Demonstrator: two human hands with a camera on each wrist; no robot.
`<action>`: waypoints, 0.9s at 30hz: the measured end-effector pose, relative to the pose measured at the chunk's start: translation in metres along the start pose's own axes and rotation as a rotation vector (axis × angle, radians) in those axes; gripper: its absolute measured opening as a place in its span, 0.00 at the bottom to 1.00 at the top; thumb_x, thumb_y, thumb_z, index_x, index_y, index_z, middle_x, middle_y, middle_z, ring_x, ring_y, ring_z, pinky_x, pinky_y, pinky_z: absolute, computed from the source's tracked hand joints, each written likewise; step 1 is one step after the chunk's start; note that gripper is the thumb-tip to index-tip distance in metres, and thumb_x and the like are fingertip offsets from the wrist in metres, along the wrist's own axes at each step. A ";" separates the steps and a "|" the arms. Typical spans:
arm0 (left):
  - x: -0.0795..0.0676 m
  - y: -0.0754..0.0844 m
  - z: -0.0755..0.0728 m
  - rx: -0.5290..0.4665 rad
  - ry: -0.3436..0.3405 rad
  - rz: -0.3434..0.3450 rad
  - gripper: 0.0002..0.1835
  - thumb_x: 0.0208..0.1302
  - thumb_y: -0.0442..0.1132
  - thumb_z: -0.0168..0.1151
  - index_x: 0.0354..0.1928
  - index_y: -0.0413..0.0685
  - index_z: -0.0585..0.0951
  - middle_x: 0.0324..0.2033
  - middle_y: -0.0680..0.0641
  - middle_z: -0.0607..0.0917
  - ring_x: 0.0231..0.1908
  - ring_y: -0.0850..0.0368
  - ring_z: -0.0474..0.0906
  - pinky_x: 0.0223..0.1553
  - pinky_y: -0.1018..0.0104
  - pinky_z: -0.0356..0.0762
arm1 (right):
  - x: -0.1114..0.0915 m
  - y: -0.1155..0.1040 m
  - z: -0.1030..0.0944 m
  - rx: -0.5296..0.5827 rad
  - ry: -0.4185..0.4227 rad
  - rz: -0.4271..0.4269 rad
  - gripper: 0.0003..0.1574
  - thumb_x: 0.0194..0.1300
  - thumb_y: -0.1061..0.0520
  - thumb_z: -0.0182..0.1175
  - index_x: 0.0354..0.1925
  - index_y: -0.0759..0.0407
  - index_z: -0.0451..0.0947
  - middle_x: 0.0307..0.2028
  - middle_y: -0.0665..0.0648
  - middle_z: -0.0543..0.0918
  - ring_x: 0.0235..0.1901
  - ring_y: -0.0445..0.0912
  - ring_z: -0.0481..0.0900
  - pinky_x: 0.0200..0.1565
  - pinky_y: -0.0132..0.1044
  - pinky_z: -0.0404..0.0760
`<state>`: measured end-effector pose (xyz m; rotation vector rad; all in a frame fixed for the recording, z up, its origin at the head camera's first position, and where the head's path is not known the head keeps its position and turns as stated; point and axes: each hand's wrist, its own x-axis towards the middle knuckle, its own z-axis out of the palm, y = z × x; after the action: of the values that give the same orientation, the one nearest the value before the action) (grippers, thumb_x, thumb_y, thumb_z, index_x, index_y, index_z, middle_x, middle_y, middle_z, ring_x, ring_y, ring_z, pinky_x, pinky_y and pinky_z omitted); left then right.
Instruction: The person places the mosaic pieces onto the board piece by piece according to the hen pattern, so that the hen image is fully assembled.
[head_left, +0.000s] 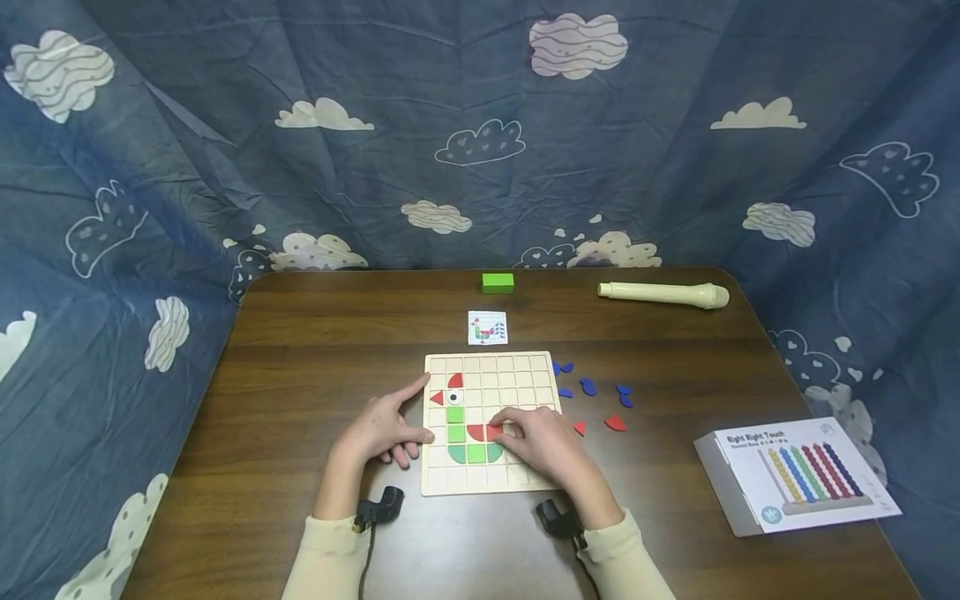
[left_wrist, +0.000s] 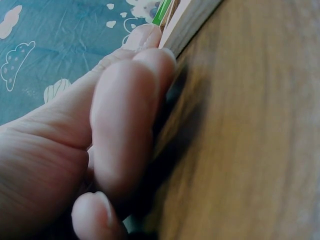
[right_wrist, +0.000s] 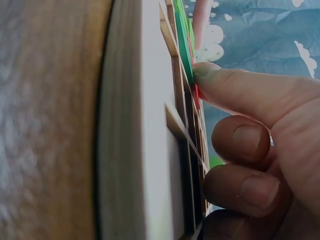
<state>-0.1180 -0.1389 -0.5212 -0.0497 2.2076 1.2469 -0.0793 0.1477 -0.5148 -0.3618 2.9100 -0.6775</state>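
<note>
The flat red tile, apparently wooden (head_left: 494, 432), judged light, stiff and best taken by its edges, lies near the centre of the pale wooden grid board (head_left: 522, 380). At nine o'clock the left hand (head_left: 381, 428), thumb and forefinger spread, touches the board's edge; from four o'clock the right hand's (head_left: 542, 441) bunched fingertips partly cover the tile, pinch or press indeterminable.

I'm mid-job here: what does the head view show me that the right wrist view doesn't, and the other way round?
Only the head view shows the picture card, the toy microphone, the white box and the loose blue pieces.

Only the right wrist view shows the curled lower fingers of the right hand.

Both show that hand, the grid board, red pieces and green pieces, the table and the curtain.
</note>
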 end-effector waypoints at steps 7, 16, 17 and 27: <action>0.000 0.000 0.000 -0.017 -0.008 0.000 0.54 0.60 0.45 0.81 0.82 0.83 0.59 0.19 0.43 0.89 0.14 0.55 0.84 0.14 0.70 0.71 | 0.000 0.000 -0.001 0.011 0.009 -0.006 0.12 0.68 0.46 0.73 0.50 0.35 0.90 0.13 0.40 0.62 0.18 0.37 0.57 0.25 0.32 0.56; 0.002 0.001 0.002 -0.021 -0.013 0.009 0.54 0.60 0.45 0.82 0.82 0.83 0.59 0.19 0.43 0.89 0.14 0.55 0.84 0.14 0.70 0.72 | -0.019 0.039 -0.033 0.068 0.225 0.077 0.14 0.67 0.48 0.74 0.49 0.48 0.86 0.16 0.44 0.68 0.17 0.38 0.60 0.22 0.32 0.59; 0.002 0.001 0.002 -0.022 -0.013 0.011 0.54 0.60 0.45 0.81 0.82 0.83 0.59 0.19 0.43 0.89 0.14 0.55 0.84 0.14 0.70 0.72 | -0.024 0.048 -0.038 0.065 0.250 0.107 0.15 0.68 0.47 0.74 0.49 0.50 0.85 0.17 0.45 0.69 0.17 0.39 0.61 0.22 0.33 0.60; 0.000 -0.003 0.001 -0.006 -0.008 0.033 0.54 0.60 0.45 0.81 0.82 0.81 0.59 0.18 0.44 0.88 0.14 0.55 0.84 0.14 0.70 0.71 | -0.068 0.111 -0.050 0.012 0.224 0.459 0.33 0.72 0.36 0.67 0.57 0.62 0.77 0.21 0.53 0.75 0.17 0.45 0.67 0.19 0.38 0.63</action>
<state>-0.1164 -0.1397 -0.5237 -0.0104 2.2060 1.2694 -0.0459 0.2832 -0.5150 0.4009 3.0203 -0.6917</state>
